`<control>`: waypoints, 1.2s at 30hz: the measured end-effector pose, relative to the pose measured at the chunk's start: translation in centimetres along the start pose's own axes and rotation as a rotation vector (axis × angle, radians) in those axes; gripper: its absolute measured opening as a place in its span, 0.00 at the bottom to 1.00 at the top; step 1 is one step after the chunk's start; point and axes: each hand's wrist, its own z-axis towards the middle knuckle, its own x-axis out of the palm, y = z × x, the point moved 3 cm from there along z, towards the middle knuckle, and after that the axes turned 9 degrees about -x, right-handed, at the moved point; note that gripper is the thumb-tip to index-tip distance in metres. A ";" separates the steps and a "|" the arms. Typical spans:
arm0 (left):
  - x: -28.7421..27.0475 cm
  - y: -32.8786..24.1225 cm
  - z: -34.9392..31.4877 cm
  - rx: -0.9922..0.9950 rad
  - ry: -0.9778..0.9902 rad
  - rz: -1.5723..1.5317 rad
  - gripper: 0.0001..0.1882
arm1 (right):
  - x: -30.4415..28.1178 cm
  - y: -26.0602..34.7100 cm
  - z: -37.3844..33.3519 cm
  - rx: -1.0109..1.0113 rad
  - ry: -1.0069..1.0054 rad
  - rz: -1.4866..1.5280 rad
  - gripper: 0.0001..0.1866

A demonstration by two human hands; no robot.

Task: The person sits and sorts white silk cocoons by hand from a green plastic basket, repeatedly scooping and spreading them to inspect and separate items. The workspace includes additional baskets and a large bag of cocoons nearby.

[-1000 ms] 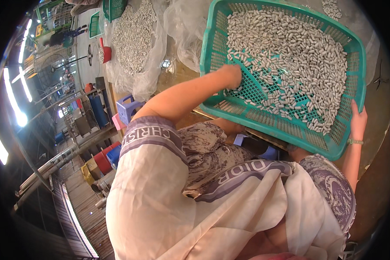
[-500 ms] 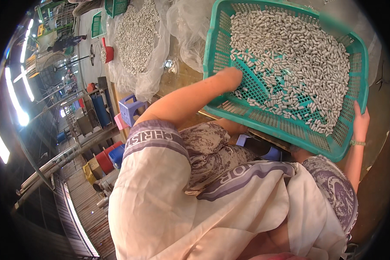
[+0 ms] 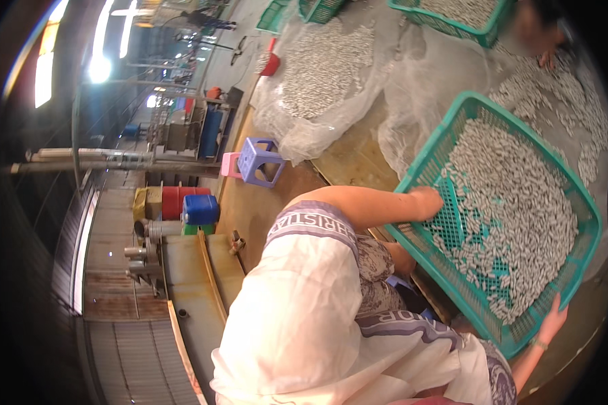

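Note:
A green plastic basket (image 3: pixel 411 170) with slotted walls is in front of me at the right, turned at an angle. Many small pale grey, capsule-shaped pieces (image 3: pixel 520 209) cover most of its bottom, heaped toward the far and right sides. Bare green mesh shows close to my left hand (image 3: pixel 425 202), which is closed at the basket's left side; its fingertips are partly hidden. At the near right corner my right hand (image 3: pixel 552 322) grips the rim, thumb along the wall and the other fingers out of sight beneath.
More pieces lie in a pile (image 3: pixel 327 67) on a clear plastic sheet (image 3: pixel 297 138). A second green basket (image 3: pixel 446 23) and another person's hand (image 3: pixel 547 59) are at the far right. Purple stool (image 3: pixel 260 162), red scoop (image 3: pixel 270 64) and blue container (image 3: pixel 200 209) stand left.
The view has swung, so the basket sits lower and farther right, turned clockwise. Both hands stay at its sides. The second basket and more loose pieces have come into view.

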 end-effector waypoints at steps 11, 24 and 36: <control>3.0 -1.6 0.9 0.124 -0.124 -0.056 0.09 | -0.9 2.6 -0.1 0.037 -0.023 -0.060 0.22; -1.0 0.4 2.3 0.216 0.077 -0.397 0.07 | -0.6 4.1 -0.1 0.041 -0.030 -0.112 0.22; -0.4 -0.6 0.2 0.376 0.014 0.182 0.07 | -0.1 3.9 -0.9 0.125 -0.075 -0.008 0.20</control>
